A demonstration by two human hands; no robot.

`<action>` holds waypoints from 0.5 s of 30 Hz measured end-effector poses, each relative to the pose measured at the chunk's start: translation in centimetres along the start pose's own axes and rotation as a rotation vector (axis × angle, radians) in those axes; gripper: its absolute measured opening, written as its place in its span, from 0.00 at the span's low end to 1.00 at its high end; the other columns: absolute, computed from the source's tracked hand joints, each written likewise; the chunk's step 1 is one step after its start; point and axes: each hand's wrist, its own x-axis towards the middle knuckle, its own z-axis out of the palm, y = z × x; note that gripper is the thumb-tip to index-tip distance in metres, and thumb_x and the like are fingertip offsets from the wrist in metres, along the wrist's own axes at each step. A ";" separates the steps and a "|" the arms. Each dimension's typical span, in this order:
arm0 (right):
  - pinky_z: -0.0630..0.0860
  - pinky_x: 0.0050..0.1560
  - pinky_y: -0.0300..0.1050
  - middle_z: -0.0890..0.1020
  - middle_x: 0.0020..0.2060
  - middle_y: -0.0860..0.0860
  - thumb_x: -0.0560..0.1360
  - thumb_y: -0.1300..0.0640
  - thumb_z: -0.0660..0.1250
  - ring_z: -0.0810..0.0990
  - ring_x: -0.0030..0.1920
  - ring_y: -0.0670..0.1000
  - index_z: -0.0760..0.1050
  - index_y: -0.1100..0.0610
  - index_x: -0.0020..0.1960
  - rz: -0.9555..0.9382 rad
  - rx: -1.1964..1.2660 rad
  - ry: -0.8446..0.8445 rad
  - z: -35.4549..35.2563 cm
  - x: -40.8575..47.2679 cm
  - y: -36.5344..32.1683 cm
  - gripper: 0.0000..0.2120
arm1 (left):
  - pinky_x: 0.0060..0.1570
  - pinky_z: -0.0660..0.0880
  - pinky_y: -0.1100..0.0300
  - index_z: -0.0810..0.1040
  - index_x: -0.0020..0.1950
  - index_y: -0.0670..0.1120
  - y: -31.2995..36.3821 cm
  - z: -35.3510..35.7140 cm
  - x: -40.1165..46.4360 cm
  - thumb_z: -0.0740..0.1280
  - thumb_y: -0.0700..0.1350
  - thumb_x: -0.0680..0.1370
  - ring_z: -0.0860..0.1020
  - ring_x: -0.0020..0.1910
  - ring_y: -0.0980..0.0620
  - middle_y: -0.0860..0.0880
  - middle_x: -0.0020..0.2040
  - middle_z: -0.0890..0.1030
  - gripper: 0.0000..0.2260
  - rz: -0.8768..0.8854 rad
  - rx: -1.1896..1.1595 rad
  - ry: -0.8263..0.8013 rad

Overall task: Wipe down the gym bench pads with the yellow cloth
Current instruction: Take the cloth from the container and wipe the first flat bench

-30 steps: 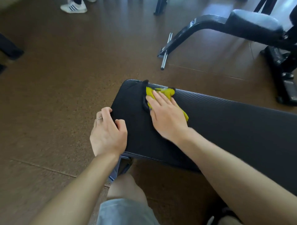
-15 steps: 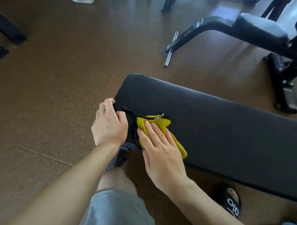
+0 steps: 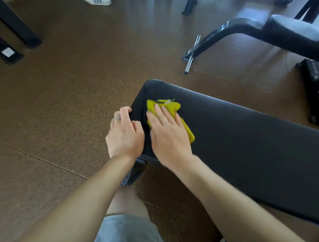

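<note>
Flat under the right hand lies the crumpled yellow cloth, spread on the black ribbed vinyl pad of the gym bench close to its rounded left end. That hand has its fingers straight and slightly spread, palm down, pressing the cloth against the pad; it pinches nothing. Cloth shows beyond the fingertips toward the far edge of the pad and again as a yellow strip along the outer side of the hand, so the hand covers the cloth's middle. The hand's outline is somewhat blurred.

Just beside it, the left hand grips the end of the pad: its fingers curl over the rounded edge, the thumb lies on the top surface near the cloth without touching it, and a silver ring sits on one finger. Both bare forearms reach in from the bottom of the view, above a knee in grey shorts.

The bench stands on a speckled brown floor. Farther off, at the upper right, is a second black padded bench with a curved frame and a chrome bar at its foot. A white shoe shows at the top edge.
</note>
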 end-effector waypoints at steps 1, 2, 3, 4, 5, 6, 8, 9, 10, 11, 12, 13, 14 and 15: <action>0.52 0.81 0.56 0.61 0.81 0.51 0.84 0.52 0.56 0.55 0.82 0.53 0.64 0.51 0.80 -0.040 0.016 -0.009 0.1 -1.9 -0.4 0.24 | 0.47 0.69 0.48 0.67 0.68 0.49 0.0 0.1 0.0 0.57 0.43 0.81 0.73 0.62 0.43 0.47 0.66 0.73 0.15 -0.001 0.000 0.003; 0.52 0.81 0.56 0.61 0.81 0.50 0.84 0.52 0.56 0.55 0.82 0.53 0.64 0.51 0.80 -0.063 0.036 -0.023 0.2 -2.9 -0.5 0.24 | 0.47 0.69 0.48 0.67 0.68 0.50 0.0 0.1 0.0 0.56 0.43 0.81 0.74 0.62 0.43 0.47 0.66 0.74 0.15 -0.003 0.000 0.006; 0.52 0.81 0.56 0.61 0.81 0.49 0.85 0.51 0.56 0.55 0.82 0.52 0.63 0.50 0.80 -0.082 0.046 -0.029 0.2 -2.9 -0.3 0.24 | 0.48 0.69 0.48 0.67 0.67 0.50 0.0 0.1 0.0 0.56 0.43 0.81 0.74 0.62 0.43 0.47 0.66 0.74 0.15 -0.008 -0.002 0.009; 0.52 0.81 0.56 0.61 0.81 0.49 0.85 0.51 0.54 0.55 0.82 0.52 0.63 0.49 0.80 -0.101 0.046 -0.032 0.1 -2.2 -0.1 0.24 | 0.48 0.69 0.48 0.67 0.67 0.50 0.0 0.1 0.0 0.56 0.43 0.81 0.74 0.62 0.43 0.48 0.66 0.74 0.15 -0.012 -0.007 0.011; 0.51 0.81 0.55 0.61 0.81 0.48 0.85 0.50 0.52 0.55 0.82 0.52 0.62 0.49 0.80 -0.117 0.043 -0.039 0.0 -1.0 0.0 0.24 | 0.49 0.68 0.49 0.67 0.67 0.51 0.0 0.2 0.1 0.56 0.42 0.81 0.74 0.62 0.43 0.48 0.66 0.74 0.15 -0.013 -0.013 0.013; 0.50 0.81 0.55 0.61 0.81 0.48 0.85 0.50 0.52 0.55 0.82 0.51 0.62 0.49 0.80 -0.138 0.044 -0.050 0.0 0.6 0.1 0.24 | 0.49 0.67 0.49 0.67 0.67 0.51 0.0 0.2 0.0 0.56 0.42 0.81 0.73 0.62 0.44 0.49 0.66 0.74 0.15 -0.014 -0.016 0.016; 0.50 0.80 0.54 0.62 0.80 0.49 0.85 0.51 0.53 0.57 0.81 0.52 0.64 0.50 0.79 -0.158 0.051 -0.050 0.1 4.9 0.3 0.23 | 0.48 0.65 0.51 0.67 0.67 0.51 0.0 0.2 0.1 0.56 0.42 0.81 0.73 0.63 0.43 0.49 0.67 0.73 0.15 -0.014 -0.011 0.025; 0.52 0.80 0.54 0.64 0.80 0.49 0.85 0.51 0.54 0.58 0.81 0.52 0.65 0.51 0.78 -0.148 0.032 -0.041 0.3 7.1 0.2 0.22 | 0.48 0.65 0.51 0.67 0.67 0.51 0.0 0.2 0.1 0.56 0.42 0.81 0.73 0.63 0.43 0.49 0.67 0.73 0.15 -0.010 -0.004 0.027; 0.55 0.79 0.54 0.67 0.78 0.50 0.84 0.51 0.55 0.61 0.79 0.52 0.68 0.51 0.77 -0.135 0.006 -0.026 0.6 9.2 0.1 0.22 | 0.47 0.65 0.51 0.67 0.67 0.51 -0.1 0.2 0.1 0.56 0.42 0.81 0.73 0.62 0.43 0.49 0.67 0.73 0.15 -0.005 0.005 0.028; 0.57 0.77 0.54 0.71 0.76 0.50 0.84 0.51 0.55 0.63 0.78 0.52 0.70 0.52 0.75 -0.124 -0.019 -0.017 0.9 11.1 0.0 0.21 | 0.47 0.65 0.51 0.67 0.67 0.51 -0.1 0.2 0.1 0.56 0.42 0.81 0.73 0.62 0.43 0.49 0.67 0.73 0.15 -0.003 0.012 0.030; 0.59 0.76 0.54 0.73 0.73 0.49 0.83 0.51 0.54 0.65 0.76 0.53 0.72 0.52 0.73 -0.110 -0.033 -0.020 1.1 12.7 0.0 0.20 | 0.47 0.65 0.51 0.67 0.67 0.51 -0.2 0.2 0.1 0.56 0.42 0.81 0.73 0.62 0.44 0.50 0.67 0.73 0.15 -0.002 0.015 0.031; 0.61 0.75 0.54 0.76 0.70 0.50 0.83 0.50 0.54 0.67 0.75 0.53 0.73 0.52 0.71 -0.094 -0.036 -0.026 1.2 13.9 0.1 0.19 | 0.47 0.64 0.51 0.67 0.67 0.51 -0.2 0.2 0.2 0.56 0.42 0.81 0.73 0.61 0.44 0.50 0.66 0.73 0.15 -0.002 0.013 0.031; 0.63 0.73 0.55 0.77 0.68 0.50 0.83 0.50 0.54 0.68 0.73 0.54 0.75 0.53 0.70 -0.083 -0.033 -0.023 1.3 14.5 0.5 0.19 | 0.47 0.64 0.51 0.67 0.67 0.51 -0.2 0.3 0.2 0.55 0.42 0.81 0.73 0.61 0.44 0.50 0.66 0.73 0.15 -0.003 0.012 0.029; 0.65 0.72 0.55 0.78 0.66 0.51 0.83 0.50 0.54 0.70 0.72 0.54 0.76 0.53 0.69 -0.078 -0.031 -0.008 1.3 14.8 0.9 0.19 | 0.47 0.64 0.51 0.67 0.66 0.52 -0.2 0.2 0.2 0.55 0.42 0.81 0.73 0.60 0.44 0.50 0.66 0.73 0.15 -0.003 0.012 0.027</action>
